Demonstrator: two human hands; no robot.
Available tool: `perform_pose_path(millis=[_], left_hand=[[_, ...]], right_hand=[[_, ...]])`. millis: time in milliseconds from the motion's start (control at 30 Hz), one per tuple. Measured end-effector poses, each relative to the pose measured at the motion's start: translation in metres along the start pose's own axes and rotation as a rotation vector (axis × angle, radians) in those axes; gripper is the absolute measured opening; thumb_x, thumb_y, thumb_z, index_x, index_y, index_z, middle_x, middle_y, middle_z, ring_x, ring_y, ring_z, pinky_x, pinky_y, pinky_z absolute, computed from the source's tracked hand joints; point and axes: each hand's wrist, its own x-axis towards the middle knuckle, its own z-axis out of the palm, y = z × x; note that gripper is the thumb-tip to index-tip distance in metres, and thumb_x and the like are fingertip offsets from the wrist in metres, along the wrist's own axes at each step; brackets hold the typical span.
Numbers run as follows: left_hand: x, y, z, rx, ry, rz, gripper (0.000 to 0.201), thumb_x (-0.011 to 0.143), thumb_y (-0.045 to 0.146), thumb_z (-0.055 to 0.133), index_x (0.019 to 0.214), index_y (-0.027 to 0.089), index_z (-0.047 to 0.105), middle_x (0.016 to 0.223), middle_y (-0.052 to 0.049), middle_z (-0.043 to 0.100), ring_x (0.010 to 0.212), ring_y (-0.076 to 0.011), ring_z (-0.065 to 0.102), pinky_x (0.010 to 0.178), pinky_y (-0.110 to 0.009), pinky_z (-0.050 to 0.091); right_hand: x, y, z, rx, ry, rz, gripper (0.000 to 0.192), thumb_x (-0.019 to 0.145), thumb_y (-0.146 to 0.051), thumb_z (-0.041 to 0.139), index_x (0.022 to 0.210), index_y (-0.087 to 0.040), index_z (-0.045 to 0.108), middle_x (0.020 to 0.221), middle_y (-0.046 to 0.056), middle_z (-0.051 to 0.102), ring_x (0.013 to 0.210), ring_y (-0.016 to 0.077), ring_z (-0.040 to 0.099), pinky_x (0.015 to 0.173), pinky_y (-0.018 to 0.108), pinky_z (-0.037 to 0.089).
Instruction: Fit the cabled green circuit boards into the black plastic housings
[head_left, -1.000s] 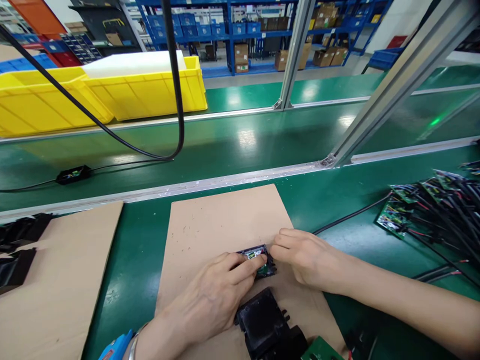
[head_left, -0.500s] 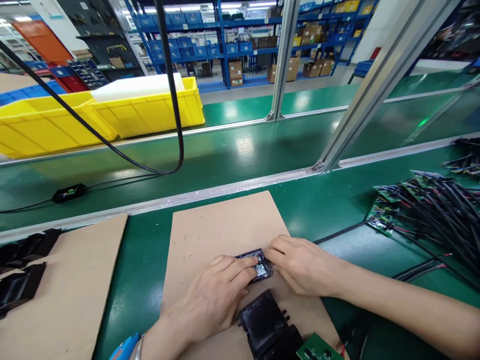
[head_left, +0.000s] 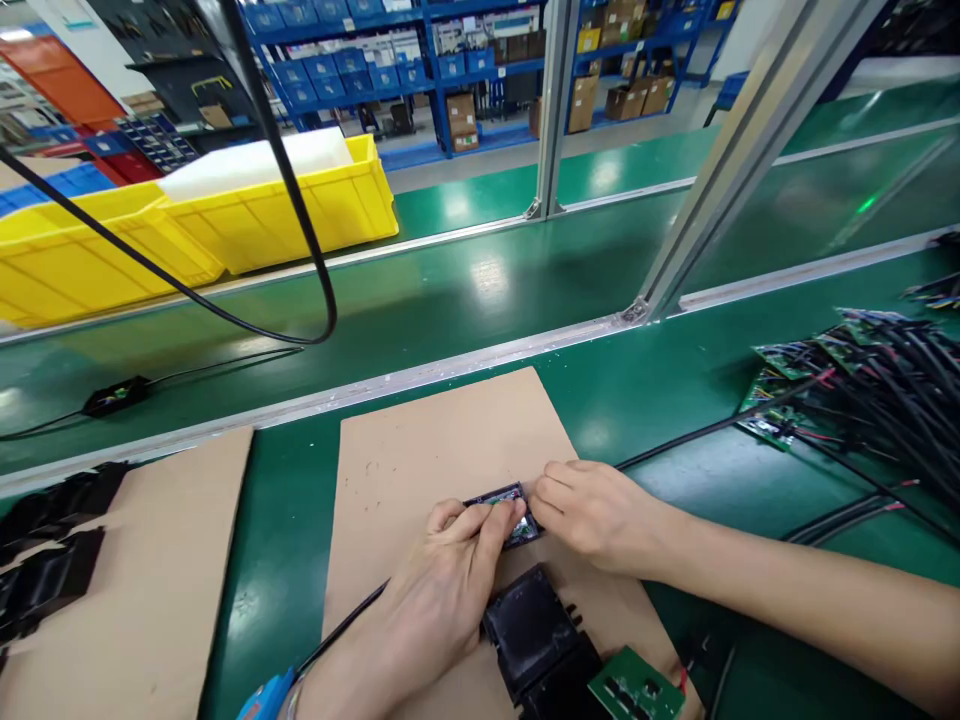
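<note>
A small black plastic case (head_left: 491, 496) with a circuit board in it lies on the cardboard sheet (head_left: 435, 440). My left hand (head_left: 450, 580) presses finger and thumb together over the board, holding the case. At the case's right end, the fingers of my right hand (head_left: 592, 510) are pinched around a black cable (head_left: 675, 440) that runs off to the right; the fingertips' grip is partly hidden. Another stretch of black cable (head_left: 349, 615) shows beside my left wrist. Close below the hands are black plastic housings (head_left: 532, 625) and a green circuit board (head_left: 637, 685).
Circuit boards with black cables (head_left: 862, 390) are heaped at the right. More black housings (head_left: 60, 580) sit on a second cardboard sheet (head_left: 172, 560) at the left. A metal rail (head_left: 450, 370) and upright post (head_left: 720, 170) stand beyond, with yellow bins (head_left: 300, 215) behind. A black cable loop (head_left: 296, 190) hangs overhead.
My left hand's fingers have bunched together over the board, where they lay flatter before. A cable stretch now shows by the left wrist. My right hand stays at the case's end.
</note>
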Motion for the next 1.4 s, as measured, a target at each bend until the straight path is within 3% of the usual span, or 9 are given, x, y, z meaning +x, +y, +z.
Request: perform_pose_path(millis=[267, 467, 700, 833, 967, 1067, 1167, 1267, 1400], left_hand=[[-0.010, -0.011, -0.010, -0.287, 0.140, -0.178, 0.087, 0.088, 0.022, 0.057, 0.153, 0.021, 0.000, 0.146, -0.011, 0.046, 0.133, -0.0301, 0.035, 0.107, -0.052, 0.034], [-0.004, -0.018, -0.013, -0.116, 0.163, -0.255, 0.052, 0.093, 0.034, 0.054, 0.140, 0.020, 0.036, 0.131, -0.014, 0.053, 0.118, -0.0287, 0.053, 0.099, -0.047, 0.046], [0.055, -0.144, -0.106, 0.126, 0.218, -0.458, 0.054, 0.090, 0.034, 0.048, 0.140, 0.016, 0.041, 0.141, -0.016, 0.045, 0.129, -0.0343, 0.047, 0.108, -0.050, 0.037], [0.076, -0.187, -0.103, 0.159, 0.255, -0.575, 0.060, 0.087, 0.031, 0.050, 0.143, 0.013, 0.036, 0.152, -0.021, 0.035, 0.139, -0.0397, 0.034, 0.110, -0.060, 0.028], [0.047, -0.150, -0.062, 0.106, 0.296, -0.549, 0.048, 0.089, 0.030, 0.048, 0.134, 0.012, 0.047, 0.150, -0.022, 0.037, 0.137, -0.0390, 0.036, 0.108, -0.060, 0.030], [0.010, -0.082, -0.040, -0.017, 0.252, -0.440, 0.033, 0.094, 0.036, 0.046, 0.120, 0.020, 0.057, 0.130, -0.013, 0.057, 0.124, -0.0275, 0.051, 0.106, -0.046, 0.040], [-0.016, -0.010, -0.033, -0.290, 0.164, -0.328, 0.023, 0.096, 0.038, 0.048, 0.112, 0.024, 0.058, 0.111, -0.007, 0.062, 0.106, -0.0202, 0.060, 0.091, -0.033, 0.050], [-0.027, 0.036, -0.022, -0.599, 0.109, -0.233, 0.031, 0.088, 0.048, 0.062, 0.106, 0.024, 0.059, 0.103, -0.006, 0.060, 0.095, -0.0213, 0.060, 0.079, -0.032, 0.052], [-0.034, 0.057, 0.016, -0.592, 0.134, -0.141, 0.033, 0.085, 0.048, 0.066, 0.109, 0.026, 0.059, 0.098, -0.005, 0.062, 0.088, -0.0212, 0.061, 0.074, -0.031, 0.051]], right_hand=[[-0.012, 0.005, 0.010, 0.115, 0.067, 0.150, 0.020, 0.096, -0.015, 0.046, 0.106, -0.016, 0.063, 0.091, 0.007, 0.061, 0.086, 0.0197, 0.051, 0.075, 0.032, 0.039], [0.002, 0.018, 0.003, 0.055, 0.022, 0.165, 0.017, 0.096, -0.015, 0.046, 0.102, -0.018, 0.062, 0.093, 0.004, 0.061, 0.084, 0.0164, 0.054, 0.076, 0.028, 0.039], [0.034, 0.152, -0.060, -0.121, 0.142, 0.482, 0.030, 0.091, -0.007, 0.041, 0.111, -0.015, 0.062, 0.103, 0.015, 0.063, 0.097, 0.0258, 0.051, 0.081, 0.038, 0.032], [0.030, 0.180, -0.076, -0.170, 0.238, 0.713, 0.042, 0.089, -0.005, 0.039, 0.129, -0.008, 0.053, 0.126, 0.025, 0.052, 0.116, 0.0374, 0.040, 0.087, 0.051, 0.029], [0.002, 0.118, -0.068, -0.027, 0.113, 0.631, 0.028, 0.087, -0.019, 0.057, 0.114, -0.013, 0.064, 0.117, 0.018, 0.059, 0.111, 0.0331, 0.047, 0.088, 0.043, 0.037], [-0.026, 0.041, -0.063, 0.362, -0.108, 0.362, 0.015, 0.091, -0.035, 0.059, 0.095, -0.023, 0.068, 0.095, 0.003, 0.065, 0.093, 0.0187, 0.057, 0.080, 0.027, 0.044], [-0.044, -0.021, -0.059, 0.675, -0.280, 0.264, 0.031, 0.077, -0.048, 0.073, 0.086, -0.020, 0.064, 0.089, 0.003, 0.063, 0.091, 0.0219, 0.057, 0.076, 0.030, 0.046], [-0.050, -0.047, -0.056, 0.733, -0.347, 0.225, 0.027, 0.068, -0.036, 0.080, 0.083, -0.020, 0.064, 0.091, 0.003, 0.063, 0.093, 0.0231, 0.057, 0.083, 0.034, 0.046], [-0.056, -0.048, -0.057, 0.766, -0.349, 0.220, 0.011, 0.082, -0.029, 0.069, 0.084, -0.021, 0.063, 0.091, 0.002, 0.064, 0.095, 0.0197, 0.058, 0.089, 0.031, 0.045]])
